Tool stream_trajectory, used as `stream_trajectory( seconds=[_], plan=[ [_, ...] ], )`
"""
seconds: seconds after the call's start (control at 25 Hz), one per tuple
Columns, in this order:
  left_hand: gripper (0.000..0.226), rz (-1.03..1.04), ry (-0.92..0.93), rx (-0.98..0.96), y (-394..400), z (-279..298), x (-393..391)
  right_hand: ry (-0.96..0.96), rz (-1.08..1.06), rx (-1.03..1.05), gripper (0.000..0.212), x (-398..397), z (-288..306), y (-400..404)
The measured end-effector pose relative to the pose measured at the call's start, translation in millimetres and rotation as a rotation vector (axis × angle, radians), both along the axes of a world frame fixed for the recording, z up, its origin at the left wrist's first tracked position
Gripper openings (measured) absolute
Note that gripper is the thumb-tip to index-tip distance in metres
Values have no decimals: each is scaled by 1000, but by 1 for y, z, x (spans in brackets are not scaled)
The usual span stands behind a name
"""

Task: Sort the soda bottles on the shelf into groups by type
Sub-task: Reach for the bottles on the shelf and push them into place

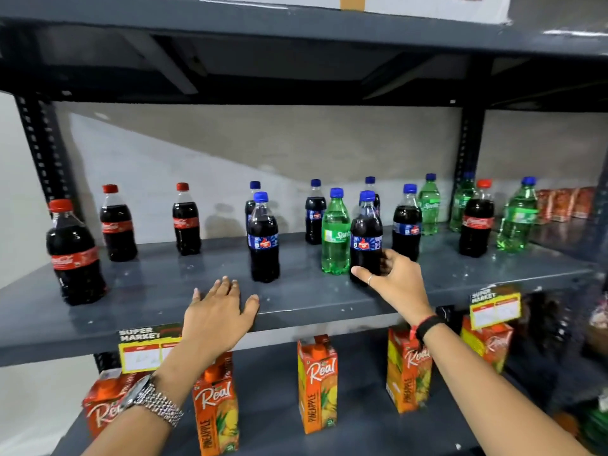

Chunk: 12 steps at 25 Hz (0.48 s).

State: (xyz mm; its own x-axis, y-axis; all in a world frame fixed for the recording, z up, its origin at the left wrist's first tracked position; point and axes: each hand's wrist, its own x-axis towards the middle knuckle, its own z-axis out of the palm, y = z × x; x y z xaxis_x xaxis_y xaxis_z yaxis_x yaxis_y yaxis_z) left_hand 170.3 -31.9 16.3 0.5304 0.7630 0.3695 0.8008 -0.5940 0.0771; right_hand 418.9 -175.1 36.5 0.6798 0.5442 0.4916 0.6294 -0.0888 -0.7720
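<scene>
Item 1, lower frame: juice cartons [317, 383] on the shelf below, not part of the job.

Item 2, lower centre: my left hand [218, 309], flat, fingers spread, palm down on the front edge of the grey shelf [158, 291]. Holds nothing; bracing only.

Item 3, centre-right: my right hand [393, 279], curled round the lower body of a blue-cap cola btl [366, 238]; thumb across the front, fingers behind. Btl upright, base on the shelf as far as I can tell, long axis vertical, cap up, label facing me. A green Sprite btl [335, 232] stands just beside it to frame-left, touching or nearly so.

Item 4, centre: another blue-cap cola btl [263, 238], upright, well clear of Sprite.

Item 5, left of frame: red-cap Coke group [74, 255], three btls, already apart from the rest.

Item 6, right & back row: mixed lot, more blue-caps, Sprites, one stray red-cap Coke [477, 222]. All upright.

Step in hand, by my reckoning: pulling a blue-cap out from the mixed cluster. Sorting approx. early-to-mid. Next move calls for: lift or slide btl frame-left toward the centre blue-cap w/o knocking the Sprite; keep it vertical.
</scene>
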Motion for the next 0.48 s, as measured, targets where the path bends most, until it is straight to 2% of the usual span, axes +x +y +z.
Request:
stream_trajectory(
  seconds=[0.2,0.32,0.4,0.48],
  plan=[
    [65,-15,-22,36,-1,-3,-3,-25,-1,-62,52,21,1,17],
    [80,-11,-62,82,-7,-4,-4,-4,38,-79,63,25,3,23],
    [88,-2,-84,106,-7,-6,-5,7,10,41,69,17,3,21],
    [88,7,-104,121,-6,-8,-5,-122,-75,271,60,4,7,18]
  ],
)
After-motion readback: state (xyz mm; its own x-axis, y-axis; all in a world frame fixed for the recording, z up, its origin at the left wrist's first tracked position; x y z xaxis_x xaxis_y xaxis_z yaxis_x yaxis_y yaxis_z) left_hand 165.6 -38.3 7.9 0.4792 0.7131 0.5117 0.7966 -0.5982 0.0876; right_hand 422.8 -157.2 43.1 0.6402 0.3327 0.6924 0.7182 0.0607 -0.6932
